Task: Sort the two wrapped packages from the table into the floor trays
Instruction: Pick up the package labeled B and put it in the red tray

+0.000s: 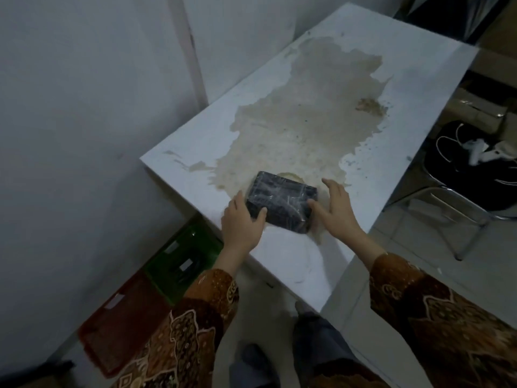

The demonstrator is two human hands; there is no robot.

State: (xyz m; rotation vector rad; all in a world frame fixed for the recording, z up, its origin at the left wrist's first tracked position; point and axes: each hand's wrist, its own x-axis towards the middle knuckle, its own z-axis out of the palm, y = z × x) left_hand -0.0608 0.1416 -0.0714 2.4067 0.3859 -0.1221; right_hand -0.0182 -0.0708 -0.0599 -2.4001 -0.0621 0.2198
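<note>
One dark wrapped package [281, 204], black under clear shiny film, lies flat on the white bench [419, 88] near its near-left edge, on the near end of a big tan patch [302, 119] where the white surface is worn off. Only this one package in view.

Left hand [242, 222] is at the package's near-left corner: thumb lies over the top edge, palm against the side, other fingers hidden behind it. Grip partly closed on that corner. Right hand [340, 207] is at the package's right end, fingers spread and fairly straight, thumb touching the top near the right edge. Grip wide, pressing the side rather than wrapped round it. Can't tell if the package is lifted; it looks to be resting on the bench.

Both arms wear brown patterned sleeves [436, 317].

On the floor left of the bench, against the wall: a green tray [179, 261] partly under the bench edge, dark contents, unclear. Red tray [117, 320] just nearer, touching or just beside the green one.

Far right: metal-framed chair [458, 208] with a black bag [472, 163] on it.
</note>
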